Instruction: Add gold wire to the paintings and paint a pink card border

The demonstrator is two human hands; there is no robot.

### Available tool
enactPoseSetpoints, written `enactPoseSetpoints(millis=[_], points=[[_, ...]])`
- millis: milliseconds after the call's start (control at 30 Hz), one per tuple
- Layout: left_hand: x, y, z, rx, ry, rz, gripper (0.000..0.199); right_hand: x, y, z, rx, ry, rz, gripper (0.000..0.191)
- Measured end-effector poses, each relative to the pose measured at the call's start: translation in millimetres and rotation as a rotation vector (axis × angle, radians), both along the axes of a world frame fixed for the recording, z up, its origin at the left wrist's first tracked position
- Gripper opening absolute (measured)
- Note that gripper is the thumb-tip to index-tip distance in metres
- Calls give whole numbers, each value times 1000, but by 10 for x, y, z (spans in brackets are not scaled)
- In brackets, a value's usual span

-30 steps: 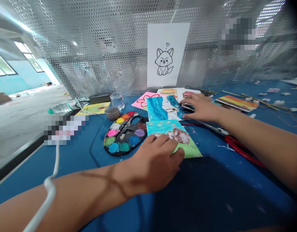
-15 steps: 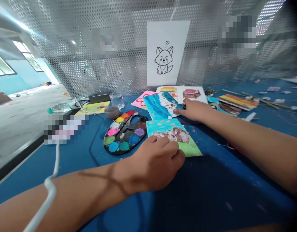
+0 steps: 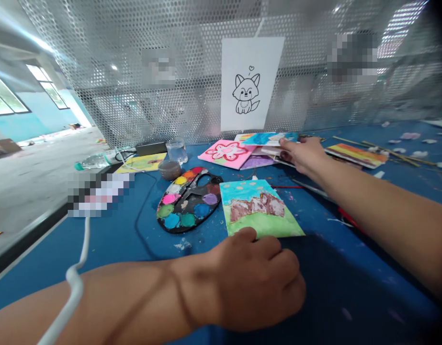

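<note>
My right hand point(image 3: 305, 154) grips the edge of a blue-and-white painting point(image 3: 266, 138), lifted and seen nearly edge-on over other painted cards at the back. Below it lie a pink card with a red-outlined flower point(image 3: 226, 152) and a purple card point(image 3: 258, 162), partly covered. My left hand point(image 3: 262, 275) is a closed fist, back upward, at the table's front; nothing sticks out of it. Just beyond its knuckles, a landscape painting point(image 3: 260, 208) with brown mountains, blue sky and green ground lies flat. A paint palette point(image 3: 189, 201) with several colours sits left of that painting.
Behind the palette stand a cup of murky water point(image 3: 169, 169) and a clear cup point(image 3: 177, 152). A plastic bottle point(image 3: 95, 162) lies at the left. A fox drawing point(image 3: 251, 86) hangs on the perforated metal screen point(image 3: 192, 110). A striped orange painting point(image 3: 357, 155) lies right.
My right hand has raised the blue-and-white painting and carried it back, uncovering the pink flower card. My left fist has come off the landscape painting, toward me and slightly right.
</note>
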State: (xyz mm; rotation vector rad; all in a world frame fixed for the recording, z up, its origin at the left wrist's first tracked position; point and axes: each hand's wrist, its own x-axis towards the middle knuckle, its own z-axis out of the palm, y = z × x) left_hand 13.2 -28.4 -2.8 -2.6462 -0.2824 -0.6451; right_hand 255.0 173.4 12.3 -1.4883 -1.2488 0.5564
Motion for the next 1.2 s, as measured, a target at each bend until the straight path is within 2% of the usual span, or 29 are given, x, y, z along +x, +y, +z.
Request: enactPoseSetpoints(millis=[67,133,200,233,300,400,500,767,967,1100,1200], points=[[9,-19,54,15,54,59,16,-31,-120,22,-55,-220,-128,94],[14,-3,141,-26,159,282,17,-81,-247,46,-47,-464,-182,101],[22,37,234,-178,262,685,23,-138,-331,57,8,-721,-104,78],[28,58,272,-276,294,833,30,-164,-346,54,32,-846,-14,60],[46,81,320,-379,336,940,42,-209,-320,35,57,-1063,222,32],[87,57,331,-405,361,926,50,-246,-199,-5,68,-1284,515,24],[122,9,317,-395,382,899,51,-255,-99,-20,87,-1419,602,25],[115,2,319,-416,422,854,44,-164,-95,-27,121,-1557,540,30],[152,-30,375,-456,488,928,54,-130,-118,8,119,-1556,573,24],[152,-38,392,-479,507,883,46,-188,-136,7,87,-1532,579,22],[156,-46,387,-469,523,860,43,-203,-160,34,51,-1464,508,18]])
